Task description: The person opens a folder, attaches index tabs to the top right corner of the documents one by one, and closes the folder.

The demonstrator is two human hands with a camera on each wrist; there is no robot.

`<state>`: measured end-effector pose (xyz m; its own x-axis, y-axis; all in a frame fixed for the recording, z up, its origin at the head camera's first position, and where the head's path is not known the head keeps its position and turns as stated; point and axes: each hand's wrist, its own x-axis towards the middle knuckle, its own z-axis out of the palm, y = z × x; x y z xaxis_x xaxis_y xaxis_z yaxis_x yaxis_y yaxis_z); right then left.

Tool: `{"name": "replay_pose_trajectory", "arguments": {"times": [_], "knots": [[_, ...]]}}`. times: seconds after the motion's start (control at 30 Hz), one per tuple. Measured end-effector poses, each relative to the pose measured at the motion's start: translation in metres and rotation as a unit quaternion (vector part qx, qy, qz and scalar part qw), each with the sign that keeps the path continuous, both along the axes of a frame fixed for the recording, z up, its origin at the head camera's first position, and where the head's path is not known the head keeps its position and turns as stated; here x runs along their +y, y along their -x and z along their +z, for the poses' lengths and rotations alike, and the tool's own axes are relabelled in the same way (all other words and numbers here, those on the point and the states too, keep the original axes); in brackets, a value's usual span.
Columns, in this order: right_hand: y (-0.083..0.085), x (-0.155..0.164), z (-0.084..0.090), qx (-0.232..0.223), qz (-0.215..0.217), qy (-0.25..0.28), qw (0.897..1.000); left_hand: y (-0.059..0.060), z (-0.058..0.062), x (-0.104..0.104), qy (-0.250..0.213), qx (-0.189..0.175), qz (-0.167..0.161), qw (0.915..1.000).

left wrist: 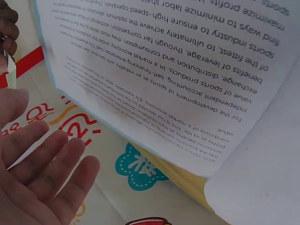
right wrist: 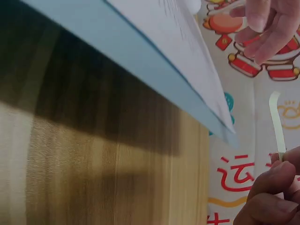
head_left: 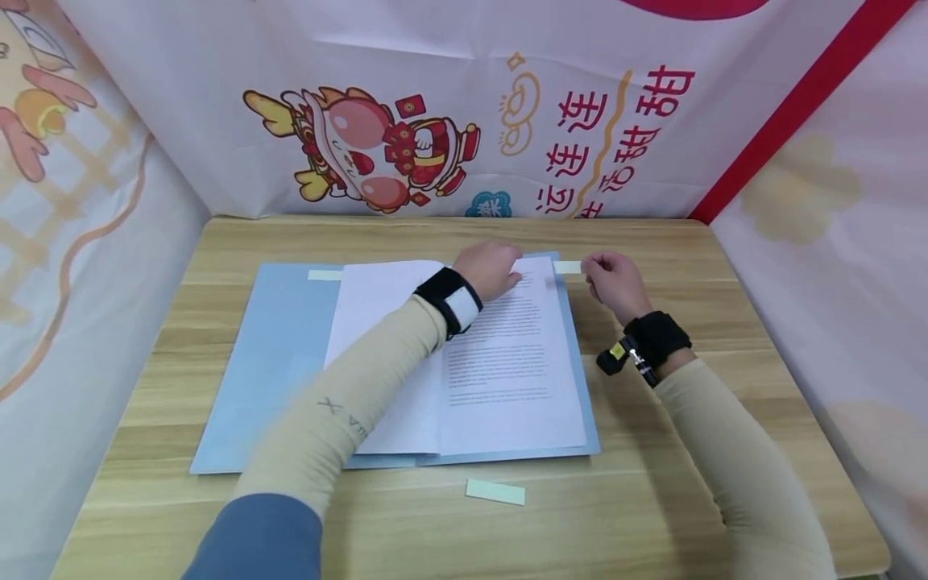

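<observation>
My right hand (head_left: pixel 616 283) pinches one end of a pale green paper strip (right wrist: pixel 277 124) beside the top right corner of an open light blue folder (head_left: pixel 271 362). In the right wrist view, the strip's free end curves upward. My left hand (head_left: pixel 487 271) hovers by the top of the printed page (head_left: pixel 507 379), its fingers loosely spread and holding nothing in the left wrist view. The left page (head_left: pixel 387 419) of the stack is blank and partly hidden by my left forearm.
Another pale strip (head_left: pixel 323 275) lies at the folder's upper left, and a green strip (head_left: pixel 496 491) rests on the wooden table (head_left: pixel 652 499) in front of the folder. A printed cloth (head_left: pixel 406 48) hangs behind the table's back edge.
</observation>
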<state>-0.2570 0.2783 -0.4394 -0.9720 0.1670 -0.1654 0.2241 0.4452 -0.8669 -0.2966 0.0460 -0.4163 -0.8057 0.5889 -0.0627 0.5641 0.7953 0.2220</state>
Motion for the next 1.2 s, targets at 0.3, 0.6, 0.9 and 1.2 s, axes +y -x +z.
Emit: {"name": "replay_pose_trajectory", "arguments": {"times": [0.3,0.6,0.9,1.2], "knots": [[0.024,-0.003,-0.022,-0.011,-0.006,0.012,1.000,0.016,-0.024,0.026,0.005,0.025,0.007,0.9996],[0.030,0.003,-0.041,-0.033,-0.005,0.004,0.999,0.013,-0.052,0.039,0.070,0.003,-0.019,0.9974],[0.035,0.004,-0.068,-0.046,-0.026,-0.006,0.999,0.012,-0.087,0.038,0.115,0.026,-0.039,0.9923],[0.043,-0.003,-0.076,-0.028,-0.028,-0.067,0.997,0.010,-0.082,0.041,0.125,0.017,-0.033,0.9914]]}}
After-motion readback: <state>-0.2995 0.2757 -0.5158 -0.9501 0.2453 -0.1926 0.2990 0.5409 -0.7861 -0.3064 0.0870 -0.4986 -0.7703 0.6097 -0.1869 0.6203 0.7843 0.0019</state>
